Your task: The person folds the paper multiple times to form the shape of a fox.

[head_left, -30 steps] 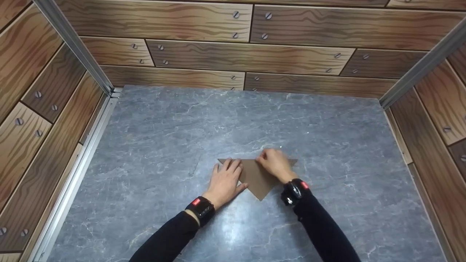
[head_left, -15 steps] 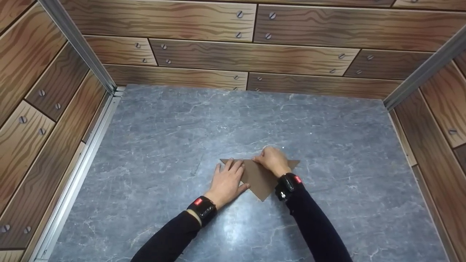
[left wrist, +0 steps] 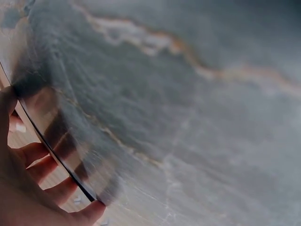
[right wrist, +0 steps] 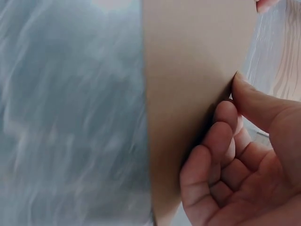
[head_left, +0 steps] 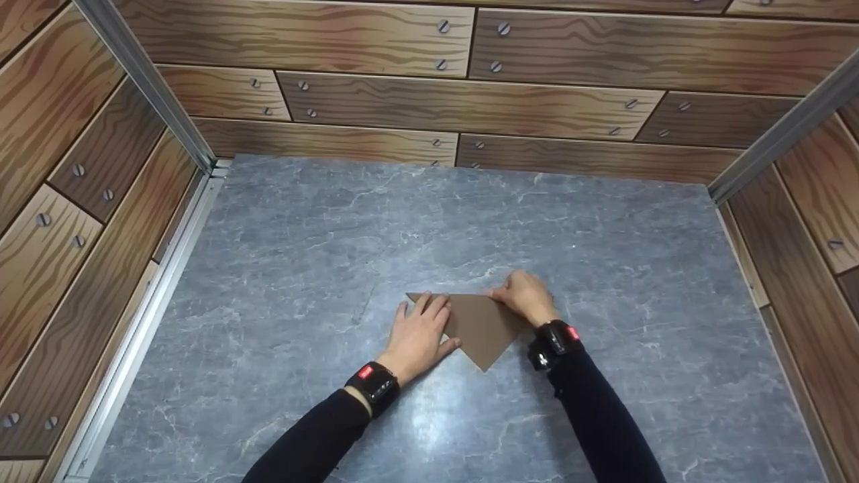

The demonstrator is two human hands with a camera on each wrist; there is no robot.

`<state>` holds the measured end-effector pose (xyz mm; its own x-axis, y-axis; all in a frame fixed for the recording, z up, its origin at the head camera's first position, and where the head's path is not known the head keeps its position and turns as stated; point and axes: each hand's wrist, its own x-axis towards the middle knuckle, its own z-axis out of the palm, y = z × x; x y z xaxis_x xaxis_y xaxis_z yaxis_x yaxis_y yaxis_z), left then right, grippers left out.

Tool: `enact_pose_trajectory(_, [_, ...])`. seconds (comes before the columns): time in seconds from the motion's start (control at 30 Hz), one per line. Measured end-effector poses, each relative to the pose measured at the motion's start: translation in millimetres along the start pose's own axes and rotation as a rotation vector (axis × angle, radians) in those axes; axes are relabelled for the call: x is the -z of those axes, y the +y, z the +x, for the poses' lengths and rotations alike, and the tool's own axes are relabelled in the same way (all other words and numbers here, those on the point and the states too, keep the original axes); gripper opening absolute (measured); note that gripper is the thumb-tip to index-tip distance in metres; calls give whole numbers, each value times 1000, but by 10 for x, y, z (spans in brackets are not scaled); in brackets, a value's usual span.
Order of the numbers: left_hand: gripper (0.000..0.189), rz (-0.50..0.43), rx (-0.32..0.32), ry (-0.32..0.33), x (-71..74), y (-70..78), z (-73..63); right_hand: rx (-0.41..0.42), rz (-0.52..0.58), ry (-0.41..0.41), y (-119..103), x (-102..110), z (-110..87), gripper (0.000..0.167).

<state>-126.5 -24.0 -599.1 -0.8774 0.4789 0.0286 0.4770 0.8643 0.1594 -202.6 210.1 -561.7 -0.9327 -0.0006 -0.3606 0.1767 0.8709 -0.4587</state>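
A brown sheet of paper, folded into a triangle (head_left: 480, 330), lies on the grey tabletop with its long straight edge at the far side and a corner toward the person. My left hand (head_left: 417, 339) rests flat on its left part, fingers spread and thumb near the lower left edge. At the right part of the long edge, my right hand (head_left: 528, 297) pinches the paper, covering the right corner. In the right wrist view, the thumb and curled fingers (right wrist: 218, 141) meet at the paper's edge. The left wrist view shows only a thin edge of paper by the left fingertips.
Grey marble-patterned tabletop (head_left: 322, 228) surrounds the paper. Wood-print panels (head_left: 376, 100) enclose it at the back and both sides, with metal rails (head_left: 144, 308) along the left edge and corners. Both wrists wear black camera bands (head_left: 373, 387).
My right hand first slid slightly left along the long edge, then moved right toward the right corner, baring more of the paper's middle. My left hand has stayed in place on the paper.
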Motion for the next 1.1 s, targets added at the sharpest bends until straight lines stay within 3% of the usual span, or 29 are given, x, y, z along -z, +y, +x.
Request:
enact_pose_trajectory(0.27, [64, 9, -10, 29, -16, 2, -2, 35, 66, 42, 300, 124, -32, 46])
enact_pose_trajectory(0.8, [68, -9, -5, 1, 0, -1, -12, -18, 151, 97, 967, 412, -171, 45])
enact_pose_trajectory(0.97, [70, -5, -8, 5, 1, -3, -16, -42, 160, 124, 1083, 443, -202, 49])
enact_pose_trajectory(1.1, [70, 2, -7, 15, -9, 2, -22, -50, 125, 238, 1030, 371, -236, 42])
